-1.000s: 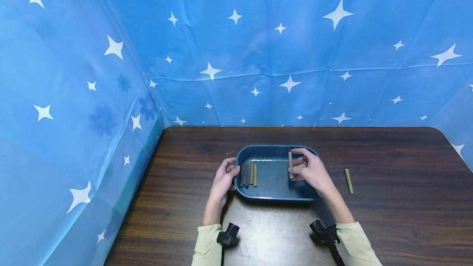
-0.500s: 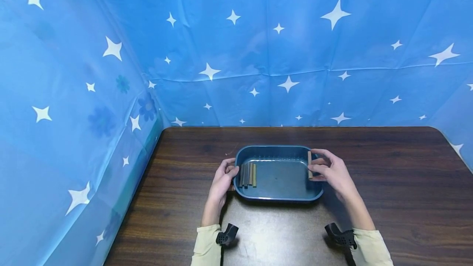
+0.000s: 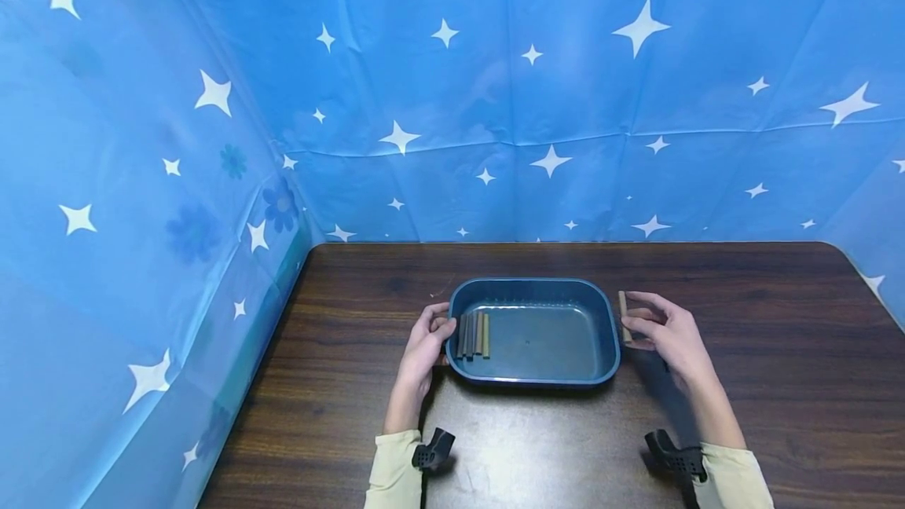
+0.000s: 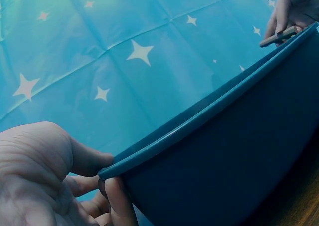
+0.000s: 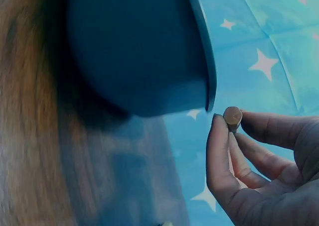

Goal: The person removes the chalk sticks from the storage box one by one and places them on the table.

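My left hand (image 3: 423,348) grips the left end of a blue rectangular tub (image 3: 533,379); in the left wrist view its thumb and fingers pinch the rim. Several short sticks (image 3: 478,335), dark grey, brown and olive, lie side by side at the tub's left end. Just outside the tub's right end, my right hand (image 3: 675,344) pinches a tan stick (image 3: 624,313) between thumb and fingertips. Seen end-on in the right wrist view, this stick (image 5: 233,117) looks hexagonal and is clear of the tub wall.
The tub stands on a dark wood-grain table (image 3: 778,336). Blue star-patterned sheeting (image 3: 452,100) rises behind the table and along its left side. Black devices (image 3: 434,450) are worn on both wrists. My right hand and forearm largely hide the table spot beneath them.
My right hand has carried the tan stick rightward, from above the tub's inside to beyond its right rim. It now covers most of the stick lying on the table. The left hand stays put.
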Demonstrator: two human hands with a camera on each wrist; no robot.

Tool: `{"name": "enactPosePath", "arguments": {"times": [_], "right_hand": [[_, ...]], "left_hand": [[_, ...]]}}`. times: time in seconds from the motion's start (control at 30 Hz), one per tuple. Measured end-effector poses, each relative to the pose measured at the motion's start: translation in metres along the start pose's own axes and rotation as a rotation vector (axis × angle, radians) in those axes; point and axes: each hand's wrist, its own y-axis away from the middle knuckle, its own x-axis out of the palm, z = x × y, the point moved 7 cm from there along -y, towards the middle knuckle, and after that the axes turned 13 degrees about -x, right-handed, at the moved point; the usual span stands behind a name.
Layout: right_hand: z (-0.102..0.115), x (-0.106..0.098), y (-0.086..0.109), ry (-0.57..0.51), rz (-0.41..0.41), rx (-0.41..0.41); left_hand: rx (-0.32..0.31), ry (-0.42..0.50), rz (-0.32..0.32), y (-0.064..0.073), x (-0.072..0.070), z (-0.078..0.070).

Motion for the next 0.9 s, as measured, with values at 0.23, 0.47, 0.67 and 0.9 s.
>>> {"name": "enactPosePath", "arguments": {"times": [0.23, 0.47, 0.67, 0.9], "right_hand": [[-0.013, -0.016, 0.005, -0.001, -0.017, 0.012], [-0.027, -0.031, 0.011, 0.013, -0.026, 0.039], [-0.040, -0.043, 0.018, 0.063, -0.055, 0.080], [-0.053, -0.051, 0.023, 0.132, -0.088, 0.129]], "left_hand": [[0.004, 0.000, 0.002, 0.000, 0.000, 0.001], [-0.015, -0.004, 0.037, 0.018, 0.005, -0.017], [-0.017, -0.010, 0.037, 0.024, 0.007, -0.021], [-0.016, -0.011, 0.031, 0.009, 0.003, -0.009]]}}
